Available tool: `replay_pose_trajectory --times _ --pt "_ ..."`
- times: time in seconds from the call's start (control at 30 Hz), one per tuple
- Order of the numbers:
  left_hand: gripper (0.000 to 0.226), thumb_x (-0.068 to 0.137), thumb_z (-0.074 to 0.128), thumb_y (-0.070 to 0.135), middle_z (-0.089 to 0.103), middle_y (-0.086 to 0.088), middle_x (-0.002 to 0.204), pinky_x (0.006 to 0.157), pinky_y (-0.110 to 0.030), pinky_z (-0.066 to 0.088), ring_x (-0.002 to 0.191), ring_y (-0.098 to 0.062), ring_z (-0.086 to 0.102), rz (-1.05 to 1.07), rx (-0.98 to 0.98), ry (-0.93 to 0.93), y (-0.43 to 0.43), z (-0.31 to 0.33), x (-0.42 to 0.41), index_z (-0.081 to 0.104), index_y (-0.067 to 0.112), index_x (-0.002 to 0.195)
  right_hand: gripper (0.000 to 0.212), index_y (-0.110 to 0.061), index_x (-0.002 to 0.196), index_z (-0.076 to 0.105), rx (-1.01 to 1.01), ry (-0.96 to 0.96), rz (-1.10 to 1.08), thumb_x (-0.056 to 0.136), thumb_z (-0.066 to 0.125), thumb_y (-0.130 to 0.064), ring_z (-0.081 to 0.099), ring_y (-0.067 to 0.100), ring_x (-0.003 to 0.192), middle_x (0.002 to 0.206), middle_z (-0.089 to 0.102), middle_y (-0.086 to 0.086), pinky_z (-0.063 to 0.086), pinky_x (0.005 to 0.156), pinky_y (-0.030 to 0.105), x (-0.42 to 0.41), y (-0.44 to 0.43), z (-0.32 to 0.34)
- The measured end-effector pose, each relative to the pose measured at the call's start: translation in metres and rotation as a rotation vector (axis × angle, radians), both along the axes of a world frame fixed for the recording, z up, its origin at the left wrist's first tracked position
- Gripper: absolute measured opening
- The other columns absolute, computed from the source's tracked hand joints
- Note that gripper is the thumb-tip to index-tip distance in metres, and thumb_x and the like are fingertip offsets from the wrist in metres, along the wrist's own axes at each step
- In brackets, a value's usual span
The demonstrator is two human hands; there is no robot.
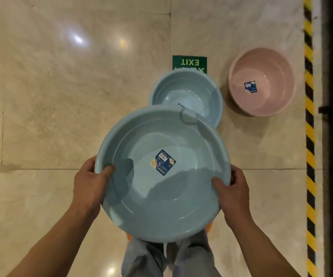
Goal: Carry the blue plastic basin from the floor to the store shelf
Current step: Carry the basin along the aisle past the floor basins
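A large blue plastic basin point(141, 206) with a dark blue label in its bottom is held level above the floor, in front of my legs. My left hand point(90, 182) grips its left rim, thumb inside the bowl. On the opposite rim sits my right hand point(232, 193), thumb over the edge as well. The basin's far edge overlaps a second, smaller blue basin point(187, 92) that stands on the floor beyond it.
A pink basin point(261, 82) with a label stands on the tiled floor at the right. A green EXIT floor sticker point(189, 62) lies beyond the smaller blue basin. A yellow-and-black hazard strip point(309, 136) and a dark edge run along the right side. Something orange point(208, 228) shows under the held basin.
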State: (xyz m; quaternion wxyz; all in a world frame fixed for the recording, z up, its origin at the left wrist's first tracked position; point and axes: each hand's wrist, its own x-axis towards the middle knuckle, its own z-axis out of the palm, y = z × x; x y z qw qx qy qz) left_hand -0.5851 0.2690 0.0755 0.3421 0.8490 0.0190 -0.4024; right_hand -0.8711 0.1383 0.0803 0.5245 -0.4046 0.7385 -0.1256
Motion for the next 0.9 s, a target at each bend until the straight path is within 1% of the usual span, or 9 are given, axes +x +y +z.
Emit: replay_pose_trajectory --times 0.07,0.17,0.23,0.3,0.43,0.53,0.67,0.8,0.9 --pt "0.036 0.084 0.071 0.023 0.073 0.002 0.107 0.084 -0.054 0.061 0.095 -0.028 0.070 -0.034 -0.029 -0.020 -0.031 0.013 0.011 0.069 0.027 0.120 0.046 -0.027 0.121 0.059 -0.029 -0.019 -0.041 0.085 0.071 -0.002 0.067 0.015 0.095 0.107 0.068 -0.009 0.054 0.073 0.032 0.006 -0.020 0.010" --pt "0.033 0.087 0.069 0.019 0.072 0.002 0.108 0.083 -0.050 0.061 0.096 -0.028 0.070 -0.093 -0.071 -0.050 -0.084 0.020 0.024 0.069 0.028 0.119 0.046 -0.024 0.124 0.058 -0.055 -0.046 -0.097 0.085 0.070 -0.001 0.067 0.014 0.092 0.106 0.068 -0.008 0.051 0.068 0.027 0.014 -0.054 0.010" --pt "0.035 0.088 0.068 0.019 0.071 0.002 0.108 0.080 -0.048 0.061 0.095 -0.027 0.069 -0.132 -0.071 -0.059 -0.119 0.015 0.029 0.068 0.027 0.122 0.048 -0.023 0.127 0.057 -0.048 -0.057 -0.145 0.086 0.070 -0.002 0.067 0.012 0.093 0.110 0.067 -0.008 0.052 0.068 0.026 0.017 -0.077 0.002" --pt "0.035 0.089 0.068 0.018 0.071 0.003 0.108 0.079 -0.046 0.061 0.095 -0.026 0.069 -0.128 -0.076 -0.060 -0.150 0.007 0.035 0.068 0.027 0.122 0.048 -0.024 0.129 0.056 -0.037 -0.081 -0.171 0.088 0.070 -0.002 0.066 0.010 0.093 0.112 0.066 -0.007 0.052 0.068 0.025 0.025 -0.102 -0.007" --pt "0.038 0.089 0.068 0.021 0.071 0.000 0.109 0.079 -0.046 0.061 0.095 -0.027 0.070 -0.137 -0.054 -0.059 -0.199 -0.017 0.042 0.068 0.022 0.127 0.049 -0.029 0.125 0.054 -0.029 -0.084 -0.201 0.087 0.069 -0.002 0.065 0.007 0.095 0.113 0.064 -0.010 0.051 0.069 0.023 0.034 -0.146 -0.025" --pt "0.039 0.084 0.069 0.022 0.073 -0.003 0.107 0.073 -0.038 0.058 0.092 -0.026 0.071 -0.133 -0.061 -0.050 -0.223 -0.038 0.046 0.070 0.018 0.123 0.049 -0.031 0.124 0.054 -0.032 -0.053 -0.198 0.086 0.069 -0.004 0.064 0.006 0.096 0.114 0.063 -0.010 0.052 0.071 0.024 0.037 -0.175 -0.037" --pt "0.040 0.088 0.069 0.022 0.071 -0.003 0.108 0.069 -0.032 0.055 0.086 -0.019 0.068 -0.178 -0.044 -0.040 -0.247 -0.062 0.048 0.067 0.016 0.127 0.056 -0.029 0.136 0.055 -0.003 -0.028 -0.200 0.086 0.067 -0.005 0.064 0.007 0.097 0.118 0.065 -0.008 0.054 0.072 0.026 0.039 -0.204 -0.055" --pt "0.038 0.090 0.067 0.021 0.071 -0.005 0.111 0.067 -0.032 0.054 0.087 -0.019 0.067 -0.227 -0.037 -0.019 -0.264 -0.089 0.050 0.066 0.015 0.127 0.058 -0.029 0.139 0.056 0.011 -0.019 -0.223 0.087 0.066 -0.004 0.063 0.009 0.097 0.118 0.065 -0.005 0.054 0.072 0.027 0.044 -0.218 -0.079" --pt "0.031 0.091 0.066 0.022 0.070 -0.002 0.104 0.068 -0.034 0.054 0.083 -0.019 0.065 -0.243 -0.022 -0.017 -0.270 -0.113 0.054 0.067 0.017 0.122 0.057 -0.027 0.138 0.057 0.023 -0.016 -0.244 0.088 0.065 -0.003 0.065 0.011 0.098 0.117 0.066 -0.005 0.054 0.068 0.024 0.048 -0.219 -0.104"
